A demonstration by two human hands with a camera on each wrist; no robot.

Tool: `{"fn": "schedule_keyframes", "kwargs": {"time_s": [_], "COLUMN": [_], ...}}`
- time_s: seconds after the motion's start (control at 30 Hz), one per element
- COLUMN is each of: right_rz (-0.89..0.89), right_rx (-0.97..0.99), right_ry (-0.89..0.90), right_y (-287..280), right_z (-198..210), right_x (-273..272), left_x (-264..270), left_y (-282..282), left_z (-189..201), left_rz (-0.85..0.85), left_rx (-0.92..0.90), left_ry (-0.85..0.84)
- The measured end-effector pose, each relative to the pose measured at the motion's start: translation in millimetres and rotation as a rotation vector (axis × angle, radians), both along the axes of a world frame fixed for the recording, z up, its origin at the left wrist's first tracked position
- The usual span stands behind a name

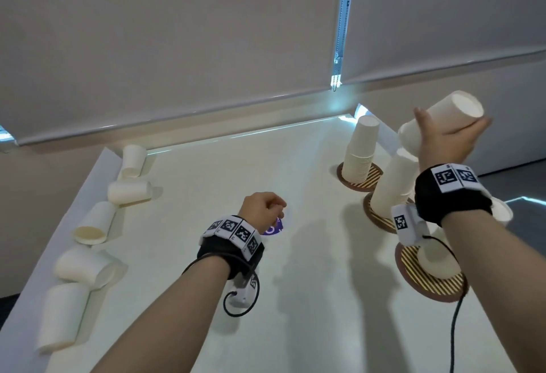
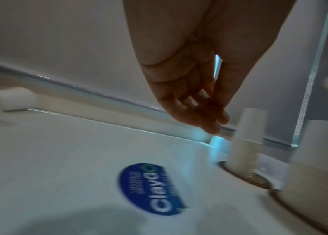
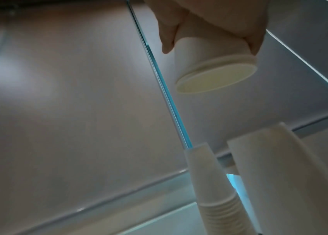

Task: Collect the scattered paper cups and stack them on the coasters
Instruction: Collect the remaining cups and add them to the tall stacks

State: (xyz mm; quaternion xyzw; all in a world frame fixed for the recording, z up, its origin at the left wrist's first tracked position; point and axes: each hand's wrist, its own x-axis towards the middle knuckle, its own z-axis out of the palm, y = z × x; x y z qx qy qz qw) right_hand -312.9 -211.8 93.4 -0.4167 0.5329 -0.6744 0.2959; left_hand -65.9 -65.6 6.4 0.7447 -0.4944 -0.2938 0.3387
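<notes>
The right hand (image 1: 443, 148) grips a paper cup (image 1: 440, 120) mouth-down above the middle stack (image 1: 393, 186) at the table's right side. It should square the cup's mouth over the stack's top, then lower straight. The left hand (image 1: 261, 210) hangs loosely curled, holding nothing.

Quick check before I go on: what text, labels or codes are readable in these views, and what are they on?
"Claya": blue oval sticker on the white table.
Smaller print on that sticker: too blurred to read.
Black-and-white square code tags on both wristbands: patterns, no words.
Paper cups and coasters: no print visible.
</notes>
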Motion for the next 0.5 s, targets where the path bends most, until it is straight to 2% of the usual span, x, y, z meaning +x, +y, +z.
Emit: {"fn": "schedule_keyframes", "kwargs": {"time_s": [0.2,0.33,0.5], "right_rz": [0.034,0.023,-0.015], "right_rx": [0.195,0.47,0.592], "right_ry": [0.179,0.232,0.254], "right_y": [-22,-25,-23], "right_z": [-47,-80,-107], "right_x": [11,9,13], "left_x": [58,95,140], "left_y": [25,49,88], "left_z": [-19,-30,-33], "left_rz": [0.25,0.457,0.732], "left_rx": [0.082,0.176,0.332], "left_ry": [-0.11,-0.212,-0.273]}}
